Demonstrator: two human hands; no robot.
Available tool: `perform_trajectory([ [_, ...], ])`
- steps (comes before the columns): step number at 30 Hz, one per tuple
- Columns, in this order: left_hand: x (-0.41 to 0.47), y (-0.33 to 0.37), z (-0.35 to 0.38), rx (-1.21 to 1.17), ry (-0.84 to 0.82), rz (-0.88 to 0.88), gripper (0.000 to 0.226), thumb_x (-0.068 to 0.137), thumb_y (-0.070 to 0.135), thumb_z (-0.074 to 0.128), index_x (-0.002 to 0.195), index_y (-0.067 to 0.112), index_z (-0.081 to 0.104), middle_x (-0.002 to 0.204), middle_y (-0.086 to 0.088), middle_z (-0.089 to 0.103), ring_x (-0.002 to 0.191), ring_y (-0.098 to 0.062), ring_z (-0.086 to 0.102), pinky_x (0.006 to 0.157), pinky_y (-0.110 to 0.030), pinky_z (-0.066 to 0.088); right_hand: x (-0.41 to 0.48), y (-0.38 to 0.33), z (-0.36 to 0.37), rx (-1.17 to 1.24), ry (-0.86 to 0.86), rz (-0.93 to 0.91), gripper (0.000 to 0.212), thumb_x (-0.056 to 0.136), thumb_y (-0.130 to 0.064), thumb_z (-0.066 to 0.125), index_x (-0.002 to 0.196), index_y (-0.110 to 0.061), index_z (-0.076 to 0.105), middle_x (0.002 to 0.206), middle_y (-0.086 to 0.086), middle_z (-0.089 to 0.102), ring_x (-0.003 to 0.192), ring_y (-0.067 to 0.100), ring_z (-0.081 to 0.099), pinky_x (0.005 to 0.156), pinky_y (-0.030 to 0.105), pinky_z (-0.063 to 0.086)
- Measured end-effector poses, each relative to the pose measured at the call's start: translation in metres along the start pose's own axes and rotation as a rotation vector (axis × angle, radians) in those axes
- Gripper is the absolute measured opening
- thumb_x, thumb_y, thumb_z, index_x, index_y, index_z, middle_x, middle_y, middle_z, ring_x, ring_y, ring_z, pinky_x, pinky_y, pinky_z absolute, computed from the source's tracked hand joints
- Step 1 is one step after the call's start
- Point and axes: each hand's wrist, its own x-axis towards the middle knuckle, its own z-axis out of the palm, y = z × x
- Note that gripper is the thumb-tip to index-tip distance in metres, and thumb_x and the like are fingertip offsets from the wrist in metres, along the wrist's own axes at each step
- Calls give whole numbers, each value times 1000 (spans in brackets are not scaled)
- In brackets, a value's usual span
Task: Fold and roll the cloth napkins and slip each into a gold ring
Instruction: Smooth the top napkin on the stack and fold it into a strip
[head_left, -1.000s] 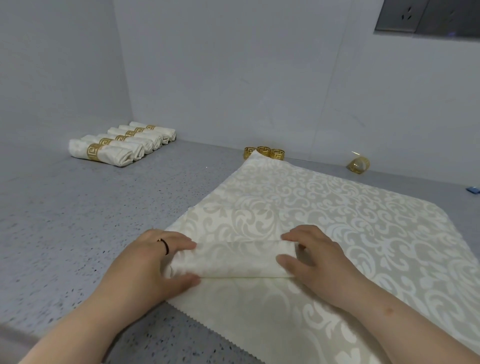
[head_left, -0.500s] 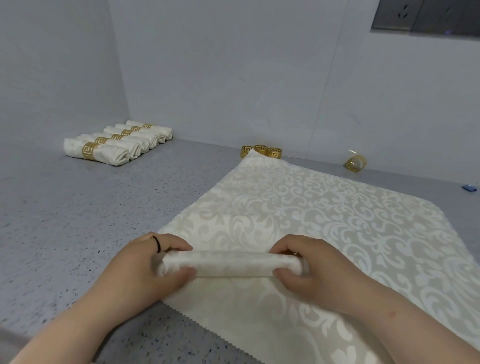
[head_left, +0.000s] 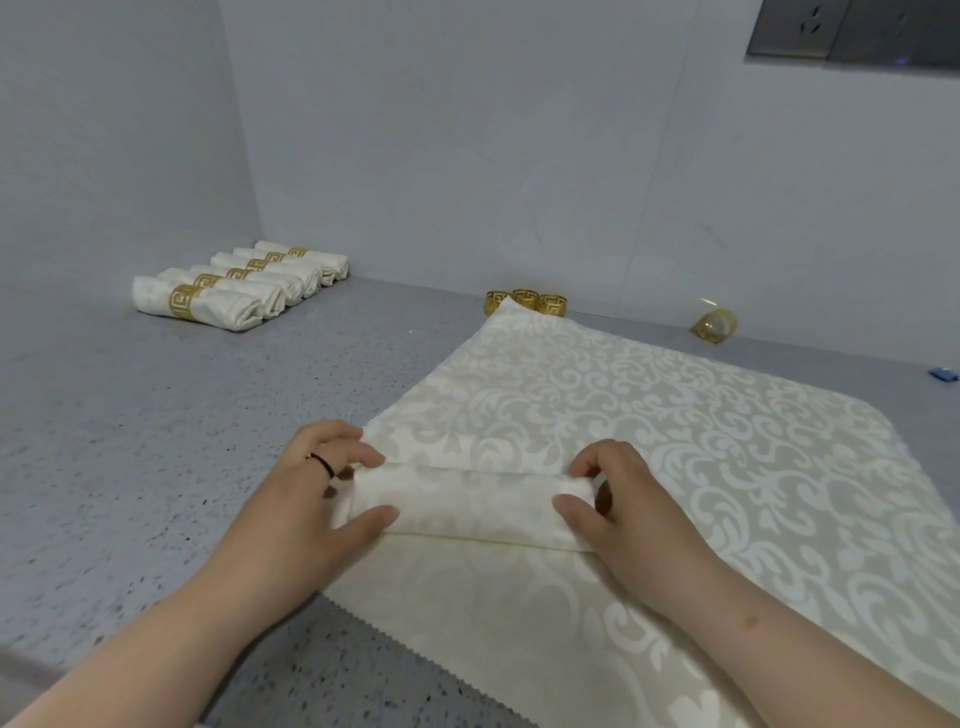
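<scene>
Curling over the far side of a rolled-up part (head_left: 470, 506) of the napkin (head_left: 649, 415), the fingers (head_left: 358, 457) of the left hand (head_left: 306, 499) grip the roll's left end, with the thumb pressed against its near side; a thin dark band sits on 1 finger. The right hand (head_left: 618, 509) grips the right end the same way, its fingers bent over the top and its thumb on the near face, so both hands are clamped on the cloth. The roll lies with its long axis running left to right across the view, its right end slightly nearer the camera, resting on the unrolled cloth near the napkin's near corner. The napkin, cream with a scroll pattern, spreads flat away from the hands toward the wall (head_left: 467, 130), 1 corner pointing at the wall and its zigzag-cut near edge running below the wrists. To the left of the napkin the grey speckled counter (head_left: 156, 441) is bare up to a row of finished rolls (head_left: 244, 286) in gold bands at the far left. Behind the far corner 3 gold rings (head_left: 525, 301) stand side by side against the wall, touching or nearly so, and 1 more ring (head_left: 716, 326) lies tilted farther right. A small blue item (head_left: 944, 374) sits at the right edge, too small to identify.
</scene>
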Motion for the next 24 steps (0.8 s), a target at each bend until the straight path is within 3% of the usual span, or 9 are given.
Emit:
perform_trajectory([
  [3, -2, -6, 0, 28, -128, 59, 43, 70, 36, 63, 98, 55, 38, 115, 44, 24, 103, 32, 27, 80, 6, 27, 1, 2, 2, -182, 73, -162, 21, 88, -34, 51, 105, -20, 52, 108, -15, 34, 96, 4, 39, 85, 15, 33],
  [7, -1, -8, 1, 14, -264, 22, 58, 58, 27, 42, 106, 57, 28, 117, 44, 20, 104, 38, 11, 84, 12, 16, -4, -3, -2, -267, -62, -345, 56, 68, -61, 43, 111, -26, 54, 111, -23, 35, 106, -3, 31, 94, 4, 19],
  [11, 1, -11, 4, 39, -168, 60, 42, 64, 39, 42, 95, 67, 42, 113, 41, 31, 105, 32, 27, 93, 3, 24, -3, -1, -6, -331, -102, -314, 44, 86, -38, 57, 126, -28, 41, 124, -20, 36, 117, 0, 33, 89, 4, 21],
  [13, 0, -8, 1, 30, -124, 61, 47, 70, 44, 52, 95, 80, 36, 107, 39, 42, 101, 21, 42, 91, -3, 33, -2, -1, -8, -314, -97, -320, 39, 88, -34, 56, 124, -27, 45, 122, -18, 43, 113, -1, 38, 85, 4, 26],
  [16, -6, 1, -5, -68, -91, -7, 54, 66, 38, 68, 90, 78, 40, 82, 19, 62, 89, 6, 53, 74, -7, 40, -2, 2, -14, -256, -125, -294, 25, 86, -29, 58, 111, -29, 58, 101, -24, 55, 96, -5, 48, 80, 5, 34],
  [19, -10, 8, -9, -144, -70, -50, 42, 45, 65, 51, 86, 73, 47, 90, 2, 61, 80, 1, 53, 66, 0, 36, -5, 1, -25, 28, -177, -150, 10, 83, -21, 59, 86, -28, 66, 83, -15, 66, 81, 1, 59, 72, 14, 45],
  [21, -10, 9, -9, -135, -100, -96, 44, 43, 76, 50, 86, 66, 54, 83, -10, 63, 72, -9, 54, 63, -7, 37, -5, 1, -26, 170, -206, -73, 8, 84, -22, 59, 82, -27, 65, 82, -15, 66, 74, 1, 61, 66, 13, 46],
  [22, -10, 11, -9, -117, -114, -121, 41, 49, 78, 52, 84, 58, 59, 76, -8, 64, 67, -11, 54, 60, -11, 37, -4, 0, -24, 212, -200, -49, 7, 84, -24, 59, 81, -27, 64, 83, -11, 66, 72, 3, 60, 65, 13, 45],
  [24, -7, 11, -6, -64, -104, -173, 16, 76, 58, 59, 72, 43, 63, 57, 6, 57, 58, -6, 50, 53, -13, 34, -1, 0, -17, 225, -137, -22, 4, 85, -29, 58, 81, -29, 59, 86, -4, 65, 64, 4, 55, 62, 13, 43],
])
